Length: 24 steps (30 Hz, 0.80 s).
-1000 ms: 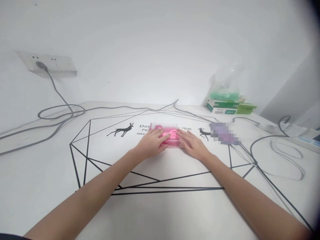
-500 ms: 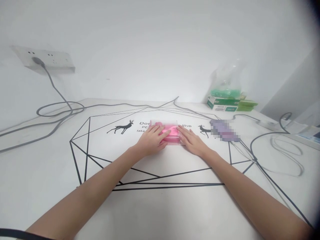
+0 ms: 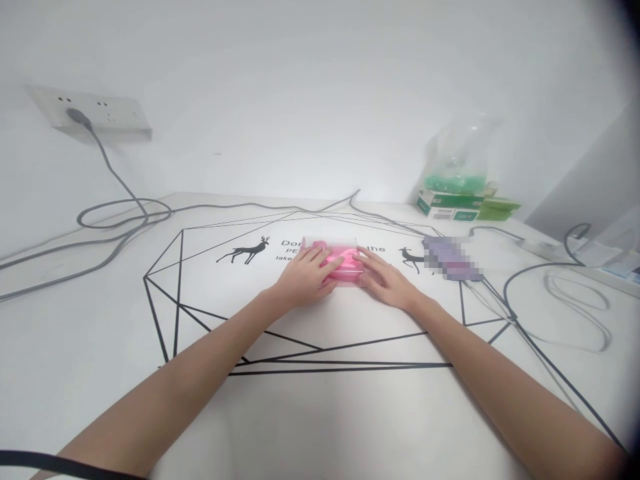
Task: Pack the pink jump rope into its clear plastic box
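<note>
The left hand [image 3: 305,277] lies across one end of a clear box [image 3: 346,277], fingers spread over the pink contents [image 3: 350,255], while the right hand [image 3: 384,281], lightly curved, rests its fingertips at the other end. From my distant seat, I see neither hand closed into a fist, and I cannot tell how hard either presses. The box sits between them on the white table [image 3: 325,420]. To do this well, I judge, I would let the left hand steady the box and ask only light fingertip work of the right, with even pressure, since thin clear walls could flex or skid. I would also mind the blurred purple object [image 3: 453,258], just beyond the right hand on its outer side.
</note>
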Available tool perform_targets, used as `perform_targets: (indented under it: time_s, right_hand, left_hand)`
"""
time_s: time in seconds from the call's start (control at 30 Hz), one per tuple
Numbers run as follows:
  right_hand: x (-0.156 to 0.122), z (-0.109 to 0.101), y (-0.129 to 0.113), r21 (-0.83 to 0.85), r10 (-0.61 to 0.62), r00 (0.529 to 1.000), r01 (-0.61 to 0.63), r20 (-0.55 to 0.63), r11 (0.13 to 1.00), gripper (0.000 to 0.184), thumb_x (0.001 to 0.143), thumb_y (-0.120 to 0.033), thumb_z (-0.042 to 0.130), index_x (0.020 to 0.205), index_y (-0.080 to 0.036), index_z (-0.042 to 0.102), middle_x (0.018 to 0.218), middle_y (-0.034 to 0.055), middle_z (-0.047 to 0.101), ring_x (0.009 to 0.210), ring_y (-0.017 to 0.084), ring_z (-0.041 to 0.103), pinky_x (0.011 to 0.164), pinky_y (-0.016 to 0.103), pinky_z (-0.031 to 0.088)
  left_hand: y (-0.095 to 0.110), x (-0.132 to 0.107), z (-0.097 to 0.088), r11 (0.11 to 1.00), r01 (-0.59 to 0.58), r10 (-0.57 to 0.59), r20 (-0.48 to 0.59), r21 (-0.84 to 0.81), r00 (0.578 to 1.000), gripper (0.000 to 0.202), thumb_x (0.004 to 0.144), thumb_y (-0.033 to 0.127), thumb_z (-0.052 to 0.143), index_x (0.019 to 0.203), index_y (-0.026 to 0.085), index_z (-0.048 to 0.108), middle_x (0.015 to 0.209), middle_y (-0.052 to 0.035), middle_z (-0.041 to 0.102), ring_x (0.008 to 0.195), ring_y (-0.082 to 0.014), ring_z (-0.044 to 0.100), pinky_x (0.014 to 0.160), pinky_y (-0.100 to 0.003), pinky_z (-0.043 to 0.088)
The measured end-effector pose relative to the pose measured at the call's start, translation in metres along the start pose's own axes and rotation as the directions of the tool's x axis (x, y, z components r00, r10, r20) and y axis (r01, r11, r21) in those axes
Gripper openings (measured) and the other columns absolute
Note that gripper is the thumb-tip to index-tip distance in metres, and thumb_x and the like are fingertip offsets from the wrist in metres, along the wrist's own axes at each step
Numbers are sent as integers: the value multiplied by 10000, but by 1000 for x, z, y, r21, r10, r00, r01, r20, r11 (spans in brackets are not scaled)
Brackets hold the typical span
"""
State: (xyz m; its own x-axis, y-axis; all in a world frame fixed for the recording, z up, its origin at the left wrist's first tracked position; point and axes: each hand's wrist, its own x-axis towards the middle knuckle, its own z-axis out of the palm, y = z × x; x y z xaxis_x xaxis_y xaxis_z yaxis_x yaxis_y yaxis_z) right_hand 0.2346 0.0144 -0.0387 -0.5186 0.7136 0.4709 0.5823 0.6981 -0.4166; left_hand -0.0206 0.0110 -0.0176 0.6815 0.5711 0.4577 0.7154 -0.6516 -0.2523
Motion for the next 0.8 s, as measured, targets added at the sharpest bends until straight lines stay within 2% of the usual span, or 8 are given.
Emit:
perform_targets:
  time_s: [0.17,0.3,0.43,0.57,0.8]
  right_hand:
    - [0,-1,4,17,-42,999,41,25,999,592,898,-283,559,1473,-274,418,1586,75,312,1422,268,364,1115,477,385]
    - [1,0,3,-75,-85,996,84,-12,994,564,887,-208,530,1443,-270,461,1557,76,368,1413,258,380,1134,486,359]
    - [1,0,2,-212,-93,995,82,-46,974,518,906,-158,473,1412,-262,497,1532,74,412,1367,250,449,1112,479,396]
    - [0,0,1,-326,-94,992,62,-85,943,460,930,-177,466,1380,-240,536,1494,80,468,1304,260,521,1070,460,451]
    - [-2,1,2,-430,-113,970,9,-215,903,401,926,-147,470,1300,-205,602,1401,79,571,1156,260,637,999,444,524]
  left_hand:
    - [-1,-1,1,1000,0,0,1,9,1000,475,937,382,496,1357,169,552,1374,-172,558,1275,-333,513,1154,-612,225]
    - [-2,-1,2,1000,-3,3,-16,-11,1000,477,932,373,508,1360,167,549,1367,-171,563,1278,-335,509,1156,-614,220]
    - [-2,-1,3,1000,-4,4,-15,-20,1000,472,925,358,517,1353,162,553,1359,-175,567,1273,-341,511,1150,-624,221]
    - [-2,-1,2,1000,-10,10,-8,1,1000,475,928,364,509,1358,165,547,1364,-173,562,1271,-338,510,1149,-621,220]
    - [-2,-1,2,1000,-8,9,-13,10,1000,479,923,371,511,1355,168,552,1355,-171,570,1256,-334,520,1148,-599,237]
